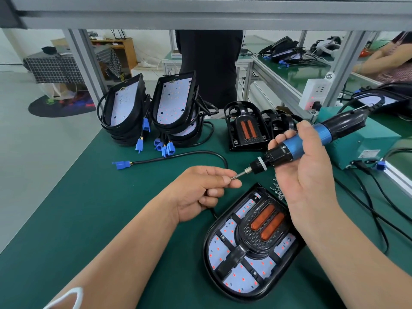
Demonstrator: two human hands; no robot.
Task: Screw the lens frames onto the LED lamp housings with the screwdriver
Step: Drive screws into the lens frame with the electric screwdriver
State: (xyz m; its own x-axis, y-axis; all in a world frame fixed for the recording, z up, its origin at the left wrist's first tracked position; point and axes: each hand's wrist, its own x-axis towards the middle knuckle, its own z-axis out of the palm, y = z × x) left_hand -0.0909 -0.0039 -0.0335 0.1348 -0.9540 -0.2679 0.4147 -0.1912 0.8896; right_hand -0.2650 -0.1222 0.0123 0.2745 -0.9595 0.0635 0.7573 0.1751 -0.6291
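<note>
Screwdriver (308, 143) in right fingers' (279, 138) grip, screw (233, 178) in left fingers' (219, 175) pinch, above housing (207, 253) edge

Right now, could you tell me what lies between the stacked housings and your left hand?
In the head view, a loose black cable with a blue connector crosses the green mat there.
</note>
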